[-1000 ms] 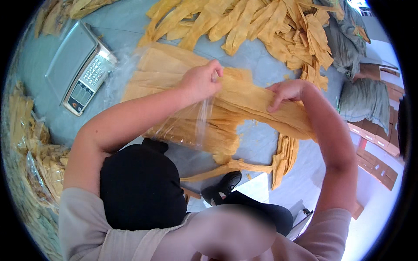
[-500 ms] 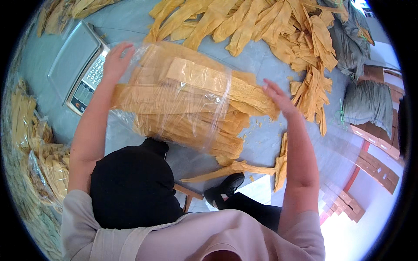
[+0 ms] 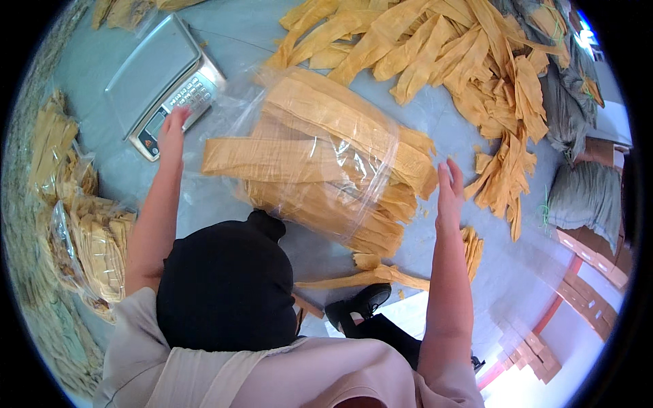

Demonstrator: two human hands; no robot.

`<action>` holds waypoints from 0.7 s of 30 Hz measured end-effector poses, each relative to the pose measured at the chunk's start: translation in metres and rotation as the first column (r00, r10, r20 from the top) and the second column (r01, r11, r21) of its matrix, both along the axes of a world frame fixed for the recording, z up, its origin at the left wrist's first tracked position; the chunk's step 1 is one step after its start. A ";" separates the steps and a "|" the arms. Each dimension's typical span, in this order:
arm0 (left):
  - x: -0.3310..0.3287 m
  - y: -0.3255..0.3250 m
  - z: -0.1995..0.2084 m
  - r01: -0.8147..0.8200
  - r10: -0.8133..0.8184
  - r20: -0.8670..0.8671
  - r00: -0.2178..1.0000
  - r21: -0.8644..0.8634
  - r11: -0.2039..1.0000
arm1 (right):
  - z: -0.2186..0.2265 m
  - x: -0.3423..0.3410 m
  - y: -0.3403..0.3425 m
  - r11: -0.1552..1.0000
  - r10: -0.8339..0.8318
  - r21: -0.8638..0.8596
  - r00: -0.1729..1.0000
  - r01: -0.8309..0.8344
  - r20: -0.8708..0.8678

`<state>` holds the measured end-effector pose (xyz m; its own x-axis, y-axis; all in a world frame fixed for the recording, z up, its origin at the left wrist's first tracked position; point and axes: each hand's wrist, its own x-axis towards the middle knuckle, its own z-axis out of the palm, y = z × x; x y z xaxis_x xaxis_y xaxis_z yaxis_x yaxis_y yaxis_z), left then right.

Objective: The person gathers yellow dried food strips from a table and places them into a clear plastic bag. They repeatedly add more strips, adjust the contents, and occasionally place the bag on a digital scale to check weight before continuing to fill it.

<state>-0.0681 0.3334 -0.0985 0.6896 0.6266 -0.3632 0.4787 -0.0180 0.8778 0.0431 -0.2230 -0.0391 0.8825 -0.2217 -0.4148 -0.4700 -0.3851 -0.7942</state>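
A bundle of long yellow-brown dried sheets (image 3: 326, 109), wrinkled and flat, lies in a clear plastic bag (image 3: 343, 153) on the floor in front of me. One sheet (image 3: 272, 158) lies across the others and sticks out past the bundle's left side. At the bundle's right end, my right hand (image 3: 449, 189) is open with fingers stretched, close to the sheet ends and holding nothing. My left hand (image 3: 174, 126) is apart from the bundle, over the near edge of a scale (image 3: 183, 98); it looks open and empty, seen edge-on and slightly blurred.
A large heap of loose yellow sheets (image 3: 435, 47) spreads beyond the bundle. More bagged sheets (image 3: 98, 245) lie at left. Grey sacks (image 3: 583, 200) and cardboard boxes (image 3: 588, 296) stand at right. Loose strips (image 3: 367, 277) lie near my shoe (image 3: 371, 299).
My left hand has left the bundle's upper left corner and drawn back toward the scale. My right hand has come nearer to me. The view has shifted, so the scene sits farther right.
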 end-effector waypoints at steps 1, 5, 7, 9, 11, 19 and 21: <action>-0.020 -0.007 -0.012 -0.100 0.101 0.012 0.995 -0.104 0.990 | 0.007 -0.008 0.005 0.995 -0.075 0.061 0.994 0.080 -0.081; -0.003 -0.101 0.014 -0.191 0.203 -0.058 0.977 -0.656 0.730 | 0.002 -0.024 0.019 0.878 -0.103 0.461 0.991 0.130 -0.083; 0.027 -0.134 0.033 0.104 0.045 0.255 0.966 -0.540 0.835 | 0.017 -0.021 0.030 0.910 -0.100 0.402 0.995 0.100 -0.020; 0.057 -0.138 0.033 0.318 -0.286 0.158 0.945 -0.243 0.916 | 0.035 -0.020 0.032 0.930 -0.084 0.356 0.996 0.091 -0.037; 0.072 -0.153 0.029 0.443 -0.444 0.007 0.896 -0.091 0.892 | 0.047 -0.020 0.025 0.942 -0.069 0.318 0.989 0.108 -0.131; 0.050 -0.175 0.008 0.136 -0.106 0.164 0.981 -0.188 0.973 | 0.025 -0.042 0.012 0.916 0.255 -0.361 0.950 -0.178 0.181; 0.018 -0.146 0.013 0.126 -0.142 0.156 0.977 0.107 0.986 | 0.039 -0.049 0.022 0.743 0.426 -0.657 0.845 -0.123 0.324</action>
